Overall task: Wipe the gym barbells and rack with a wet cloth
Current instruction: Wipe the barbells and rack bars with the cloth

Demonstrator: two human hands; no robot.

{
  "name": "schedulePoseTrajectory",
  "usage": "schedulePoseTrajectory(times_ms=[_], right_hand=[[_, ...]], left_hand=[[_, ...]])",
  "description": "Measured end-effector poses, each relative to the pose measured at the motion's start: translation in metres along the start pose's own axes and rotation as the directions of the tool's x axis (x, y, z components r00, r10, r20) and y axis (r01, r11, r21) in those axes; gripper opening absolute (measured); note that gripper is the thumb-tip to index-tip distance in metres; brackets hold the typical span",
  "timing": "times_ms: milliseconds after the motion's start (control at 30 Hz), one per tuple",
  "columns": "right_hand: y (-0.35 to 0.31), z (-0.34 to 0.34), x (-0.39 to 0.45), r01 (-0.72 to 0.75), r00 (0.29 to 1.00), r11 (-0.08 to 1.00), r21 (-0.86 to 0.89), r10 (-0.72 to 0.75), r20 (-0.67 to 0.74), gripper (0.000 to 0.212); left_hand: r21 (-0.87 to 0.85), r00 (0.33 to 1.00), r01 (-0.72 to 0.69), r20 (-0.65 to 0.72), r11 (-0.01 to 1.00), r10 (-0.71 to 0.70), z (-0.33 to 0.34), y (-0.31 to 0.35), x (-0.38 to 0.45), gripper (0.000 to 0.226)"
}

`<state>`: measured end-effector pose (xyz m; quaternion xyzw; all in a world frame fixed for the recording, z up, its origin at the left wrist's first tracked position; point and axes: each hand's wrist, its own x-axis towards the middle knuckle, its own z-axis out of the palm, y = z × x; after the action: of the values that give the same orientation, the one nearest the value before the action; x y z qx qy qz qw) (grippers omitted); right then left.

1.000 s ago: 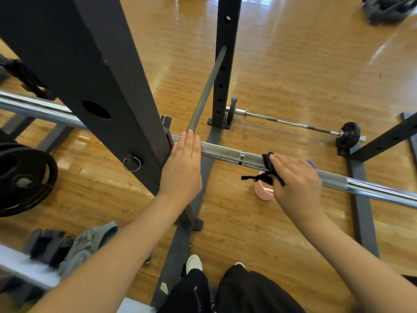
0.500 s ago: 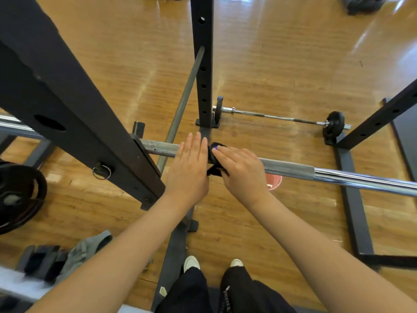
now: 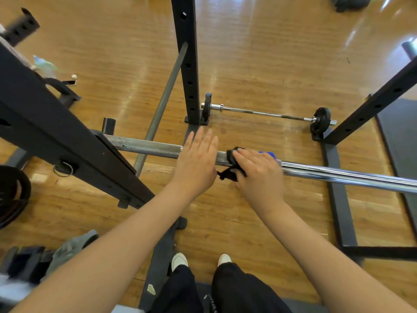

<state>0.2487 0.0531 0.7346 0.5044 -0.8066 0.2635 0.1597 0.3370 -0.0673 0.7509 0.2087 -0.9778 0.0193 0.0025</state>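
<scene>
**Racked barbell being wiped**

A dark cloth [image 3: 234,164] is being pressed onto the racked barbell [image 3: 149,147] by the right hand [image 3: 259,175], fingers curled over it. The bar is being steadied by the left hand [image 3: 196,161], laid flat with fingers straight. A second barbell [image 3: 266,112] is lying on the floor [image 3: 248,53] beyond the rack upright [image 3: 187,64].

A long steel barbell [image 3: 338,175] is laid level across the rack [image 3: 187,64], its knurled grey part to the left and its polished chrome part running off to the right. A dark cloth [image 3: 232,164] with a blue patch is wrapped over the bar where the knurling ends, one frayed end hanging below. The rack is built of black perforated uprights. A second, thinner barbell [image 3: 266,112] with small black plates is seen lying on the wooden floor behind.
</scene>
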Motion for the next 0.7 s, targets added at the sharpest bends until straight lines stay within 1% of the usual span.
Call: schedulePoseTrajectory(times_ms=[67, 100, 200, 267, 333, 433, 500, 600, 667, 700], right_hand=[[-0.012, 0.008, 0.012, 0.05, 0.995, 0.999, -0.007, -0.05, 0.081, 0.026], [-0.013, 0.01, 0.015, 0.067, 0.993, 0.998, -0.002, -0.067, 0.101, 0.028], [0.002, 0.008, 0.01, 0.123, 0.987, 0.992, 0.031, -0.126, 0.099, 0.037], [0.014, 0.002, 0.005, 0.142, 0.986, 0.989, 0.046, -0.146, 0.082, 0.039], [0.025, -0.005, -0.001, 0.135, 0.987, 0.989, 0.051, -0.139, 0.085, 0.039], [0.043, -0.015, -0.012, 0.108, 0.99, 0.993, 0.047, -0.112, 0.081, 0.039], [0.058, -0.025, -0.021, 0.068, 0.996, 0.997, 0.031, -0.07, 0.05, 0.038], [0.079, -0.047, -0.041, -0.051, 0.998, 0.998, -0.028, 0.05, -0.022, 0.034], [0.081, -0.056, -0.043, -0.102, 0.995, 0.994, -0.047, 0.102, -0.012, 0.036], [0.077, -0.054, -0.037, -0.092, 0.996, 0.995, -0.049, 0.092, 0.004, 0.035]], left_hand=[[-0.033, 0.999, 0.041, -0.016, 0.999, -0.041, 0.001, 0.005, 0.005, 0.067], [-0.047, 0.997, 0.068, -0.029, 0.997, -0.069, 0.001, 0.007, 0.007, 0.064], [-0.086, 0.989, 0.132, -0.053, 0.987, -0.137, 0.003, 0.013, 0.009, 0.063], [-0.082, 0.986, 0.159, -0.037, 0.984, -0.163, 0.001, 0.015, 0.009, 0.07], [-0.05, 0.987, 0.161, 0.026, 0.986, -0.159, 0.0, 0.015, 0.009, 0.081], [0.03, 0.99, 0.115, 0.08, 0.993, -0.117, -0.004, 0.017, 0.006, 0.094], [0.047, 0.993, 0.08, 0.084, 0.996, -0.084, -0.005, 0.023, 0.005, 0.096], [0.047, 0.994, 0.077, 0.069, 0.996, -0.081, -0.002, 0.032, 0.004, 0.095], [0.036, 0.996, 0.073, 0.057, 0.997, -0.075, -0.001, 0.032, 0.004, 0.094], [0.031, 0.996, 0.068, 0.051, 0.997, -0.07, -0.001, 0.03, 0.005, 0.093]])
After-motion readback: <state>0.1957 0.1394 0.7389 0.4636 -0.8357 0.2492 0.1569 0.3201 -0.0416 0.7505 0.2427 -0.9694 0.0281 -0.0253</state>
